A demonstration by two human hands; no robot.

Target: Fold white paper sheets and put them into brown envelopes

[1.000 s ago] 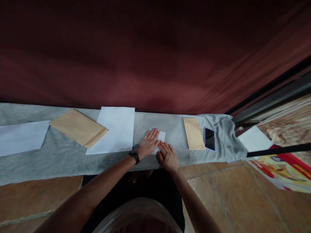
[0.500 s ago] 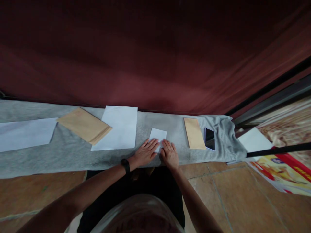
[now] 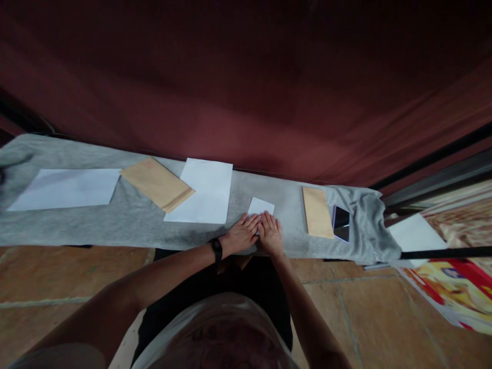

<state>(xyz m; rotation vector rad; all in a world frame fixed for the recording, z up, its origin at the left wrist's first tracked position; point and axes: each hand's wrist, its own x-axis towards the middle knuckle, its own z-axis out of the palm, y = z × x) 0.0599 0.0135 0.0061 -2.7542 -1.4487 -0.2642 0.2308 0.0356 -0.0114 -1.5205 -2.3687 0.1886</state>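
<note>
My left hand (image 3: 241, 236) lies flat, fingers outstretched, on the near edge of the small folded paper (image 3: 262, 206), which sits mid-counter on the grey cloth (image 3: 115, 225). My right hand (image 3: 271, 234) does likewise and grips nothing. The paper looks light, thin and easily creased, so I'd pinch a free far corner.

paper (image 3: 262, 206) | small, white, folded rectangle | flat, slightly skewed | on cloth (image 3: 126, 225), right of middle, close to its near edge | near end covered by fingertips of left hand (image 3: 241, 237) and right hand (image 3: 271, 238)
</note>
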